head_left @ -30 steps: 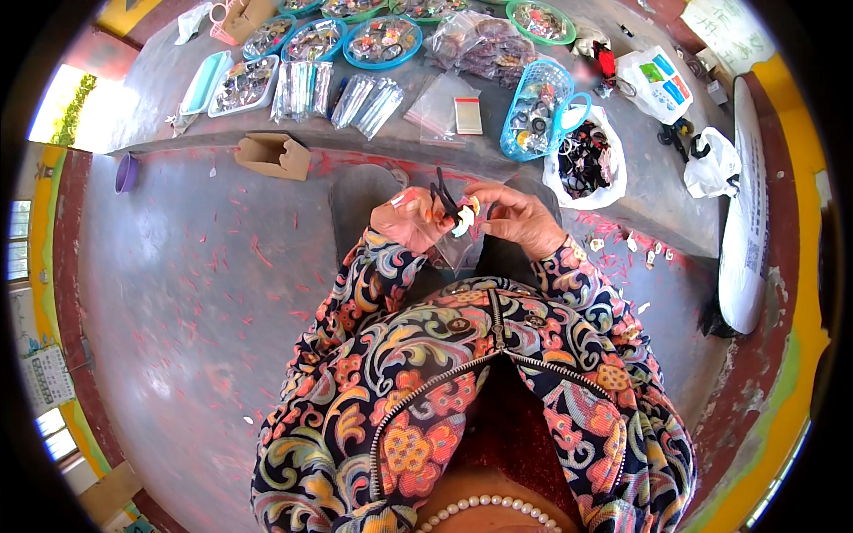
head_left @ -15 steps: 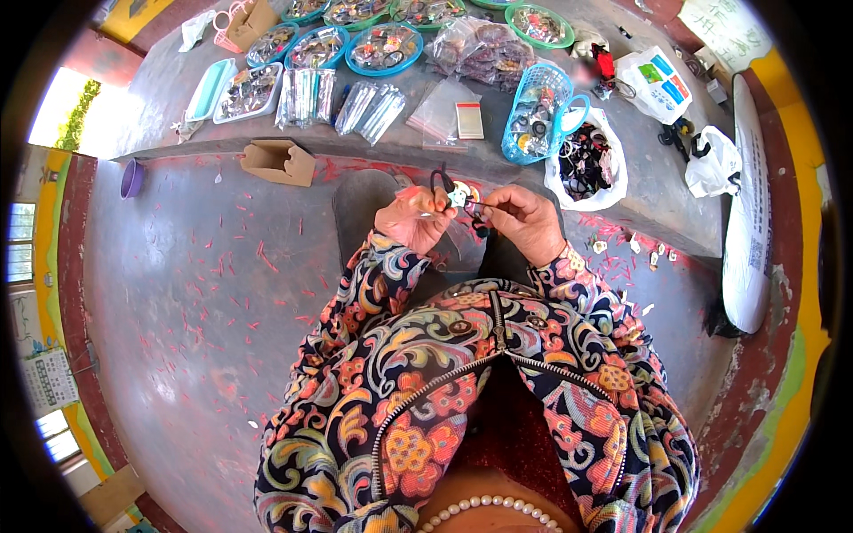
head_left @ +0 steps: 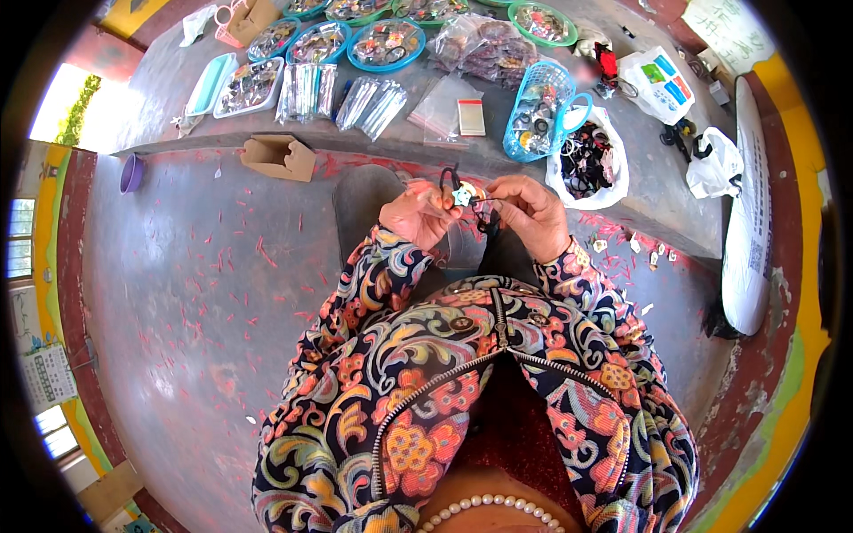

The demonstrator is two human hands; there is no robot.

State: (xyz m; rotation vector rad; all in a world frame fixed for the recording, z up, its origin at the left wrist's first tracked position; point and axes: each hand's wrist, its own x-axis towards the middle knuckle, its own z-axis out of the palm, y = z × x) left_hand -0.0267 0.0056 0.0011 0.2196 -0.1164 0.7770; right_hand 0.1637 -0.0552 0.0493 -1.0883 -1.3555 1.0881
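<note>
Above my lap, my left hand [head_left: 418,216] pinches a black hair tie with a small pale star-shaped charm [head_left: 463,194]. Its dark loop sticks up past the fingertips. From the right, my right hand [head_left: 536,218] is closed at thumb and forefinger on a thin dark strand that runs to the charm. Other dark loops hang below between the hands, too small to make out well. A white bag [head_left: 620,185] of black and pink hair ties stands beyond my right hand, beside a blue handled basket [head_left: 513,133] of small trinkets.
On the raised grey ledge [head_left: 355,153] sit blue and green trays of trinkets, a white tray [head_left: 267,105], packs of clear sleeves [head_left: 371,107] and plastic bags [head_left: 484,49]. A cut cardboard box [head_left: 278,158] and a purple bucket [head_left: 131,173] stand left. Red scraps litter the floor.
Both hands have shifted slightly to the right. The charm has turned a little, and the right fingers have drawn in closer around the strand.
</note>
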